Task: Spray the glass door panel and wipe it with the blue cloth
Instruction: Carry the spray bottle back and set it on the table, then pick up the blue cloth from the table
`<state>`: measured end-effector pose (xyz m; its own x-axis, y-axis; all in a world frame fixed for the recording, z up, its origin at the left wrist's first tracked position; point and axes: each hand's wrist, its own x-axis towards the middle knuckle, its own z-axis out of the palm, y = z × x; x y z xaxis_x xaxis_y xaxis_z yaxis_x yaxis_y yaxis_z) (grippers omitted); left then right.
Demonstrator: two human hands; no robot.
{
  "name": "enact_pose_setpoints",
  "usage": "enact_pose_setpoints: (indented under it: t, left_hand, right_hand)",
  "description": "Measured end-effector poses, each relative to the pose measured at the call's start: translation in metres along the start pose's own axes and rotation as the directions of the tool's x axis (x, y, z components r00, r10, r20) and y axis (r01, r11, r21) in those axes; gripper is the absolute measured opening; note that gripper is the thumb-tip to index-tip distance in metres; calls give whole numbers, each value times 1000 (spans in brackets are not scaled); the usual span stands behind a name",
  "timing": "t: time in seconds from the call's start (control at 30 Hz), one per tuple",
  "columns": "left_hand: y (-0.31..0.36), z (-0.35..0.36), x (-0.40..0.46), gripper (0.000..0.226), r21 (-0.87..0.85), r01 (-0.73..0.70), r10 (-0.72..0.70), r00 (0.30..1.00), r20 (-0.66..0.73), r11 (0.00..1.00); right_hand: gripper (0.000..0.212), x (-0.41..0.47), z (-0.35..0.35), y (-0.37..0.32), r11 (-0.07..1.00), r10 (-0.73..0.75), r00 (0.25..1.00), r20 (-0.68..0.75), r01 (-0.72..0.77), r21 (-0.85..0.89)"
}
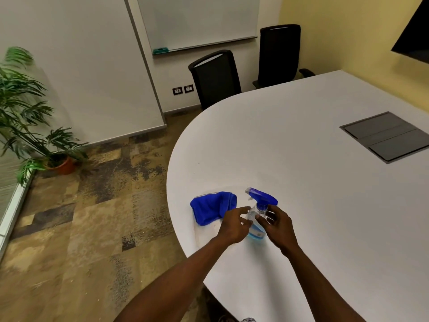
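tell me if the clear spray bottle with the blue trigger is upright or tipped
Upright. The clear spray bottle with the blue trigger stands base-down on the white table, trigger head on top, between the left hand and right hand.

Hidden, cropped or blurred parts of the scene

The hands cover the lower body of the spray bottle, and its label is too small to read. The blue cloth has a corner tucked behind the left hand. The potted plant is blurred and cropped at the left edge; the table runs off right.

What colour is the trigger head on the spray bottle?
Blue, on a clear bottle; trigger head shows in the head view.
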<state>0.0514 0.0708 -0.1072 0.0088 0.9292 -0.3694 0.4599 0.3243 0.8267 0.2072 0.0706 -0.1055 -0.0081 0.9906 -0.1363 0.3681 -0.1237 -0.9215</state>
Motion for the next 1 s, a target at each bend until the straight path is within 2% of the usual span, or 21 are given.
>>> enact_pose_setpoints:
  t: [0.27, 0.37, 0.5, 0.67, 0.8, 0.87, 0.9, 0.97, 1.0]
  left_hand:
    - [-13, 6, 7, 55, -10, 53, -53, 998, -20, 999]
    - [-16, 5, 8, 55, -1, 46, -46, 999, -28, 999]
    - [-20, 4, 11, 55, 12, 50, -50, 999, -5, 999]
    - [-28, 4, 11, 57, 17, 48, -48, 999, 17, 999]
    - [-33, 2, 12, 58, 15, 42, -42, 999, -2, 999]
    - [-38, -1, 12, 58, -23, 40, -40, 999, -18, 999]
    - [-42, -3, 12, 57, -47, 41, -43, 998, -34, 998]
    - [-51, -8, 10, 52, -80, 48, -55, 994, -91, 996]
    - [-56, -10, 9, 49, -94, 51, -62, 990, -124, 994]
  right_hand:
    - [36, 5, 10, 8, 1000, 1, 1000, 17, -1, 2]
    - [41, 8, 11, 11, 1000, 1, 1000, 19, -1, -14]
    - [59, 3, 12, 16, 998, 64, 998, -17, -64, -6]
    - [64, -1, 13, 18, 995, 92, 995, -27, -93, -32]
    - [69, -2, 11, 28, 976, 109, 989, -96, -125, -180]
    - [61, -6, 5, 37, 915, 194, 970, -150, -233, -328]
    - [53, -10, 2, 40, 867, 285, 948, -144, -319, -382]
    - [37, -24, 4, 44, 808, 446, 895, -35, -419, -414]
    - [31, -31, 9, 44, 813, 474, 879, 43, -419, -405]
